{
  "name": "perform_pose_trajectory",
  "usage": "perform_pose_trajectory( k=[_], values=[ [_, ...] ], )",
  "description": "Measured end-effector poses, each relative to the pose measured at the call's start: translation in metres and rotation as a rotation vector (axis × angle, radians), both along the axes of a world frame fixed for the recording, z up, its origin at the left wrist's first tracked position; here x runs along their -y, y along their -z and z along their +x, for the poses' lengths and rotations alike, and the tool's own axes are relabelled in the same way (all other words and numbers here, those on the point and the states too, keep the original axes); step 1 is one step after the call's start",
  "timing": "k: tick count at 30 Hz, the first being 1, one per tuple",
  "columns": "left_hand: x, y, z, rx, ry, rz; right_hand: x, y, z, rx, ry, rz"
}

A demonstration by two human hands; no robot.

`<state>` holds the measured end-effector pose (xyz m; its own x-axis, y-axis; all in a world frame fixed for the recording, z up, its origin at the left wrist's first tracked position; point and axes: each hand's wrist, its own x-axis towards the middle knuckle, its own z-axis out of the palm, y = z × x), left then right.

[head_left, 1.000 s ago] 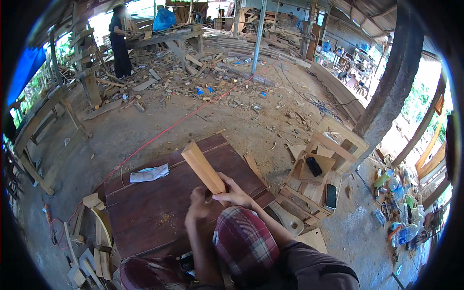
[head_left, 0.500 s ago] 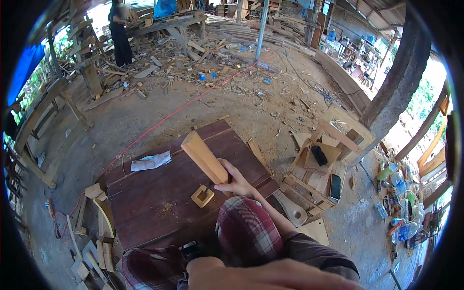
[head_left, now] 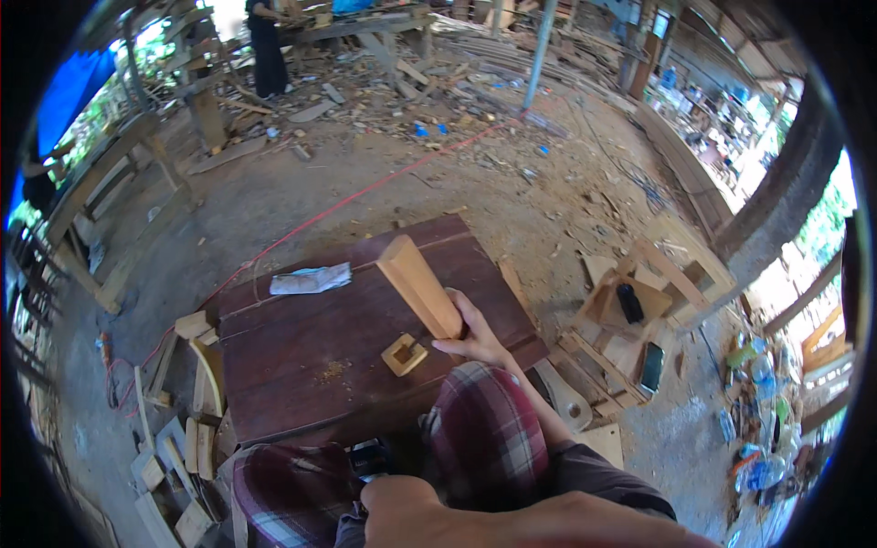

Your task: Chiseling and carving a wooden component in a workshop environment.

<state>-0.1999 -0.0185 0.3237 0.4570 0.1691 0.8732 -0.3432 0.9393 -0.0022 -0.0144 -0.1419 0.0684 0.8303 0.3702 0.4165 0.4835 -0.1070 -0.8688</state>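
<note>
My right hand (head_left: 477,331) is closed round the lower end of a long, light-brown wooden block (head_left: 420,287). The block tilts up and away to the left above a dark reddish-brown wooden table (head_left: 292,365). Beside that hand, on the tabletop, lies a small pale wooden piece (head_left: 403,354) with a square opening in its middle. My left hand (head_left: 512,522) looms large at the lower edge, close to the camera and in front of my plaid-clad lap. Its fingers cannot be made out.
A crumpled white sheet (head_left: 311,279) and some sawdust (head_left: 333,370) rest on the table. To the right, wooden frames (head_left: 594,374) stand near a phone (head_left: 651,367) and a black object (head_left: 629,303). Offcuts (head_left: 196,447) crowd the left side. A red cord (head_left: 365,190) crosses the floor; a person (head_left: 268,50) stands far off.
The whole view has shifted, so the table and frames appear farther right. My right hand keeps its grip on the wooden block. The left hand's outline at the lower edge has changed.
</note>
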Motion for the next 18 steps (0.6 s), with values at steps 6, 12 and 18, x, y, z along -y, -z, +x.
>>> perform_pose_trajectory(
  k=[6, 12, 18],
  values=[
    [-0.032, 0.01, -0.005, -0.092, -0.118, 0.067, 0.0, -0.009, -0.01, -0.025, 0.01, 0.027],
    [-0.076, 0.069, 0.016, 0.136, -0.237, 0.218, 0.016, -0.003, -0.005, 0.032, 0.019, -0.068],
    [-0.072, 0.061, 0.018, -0.255, -0.575, -0.071, 0.008, 0.009, -0.008, -0.058, 0.013, 0.075]
  ],
)
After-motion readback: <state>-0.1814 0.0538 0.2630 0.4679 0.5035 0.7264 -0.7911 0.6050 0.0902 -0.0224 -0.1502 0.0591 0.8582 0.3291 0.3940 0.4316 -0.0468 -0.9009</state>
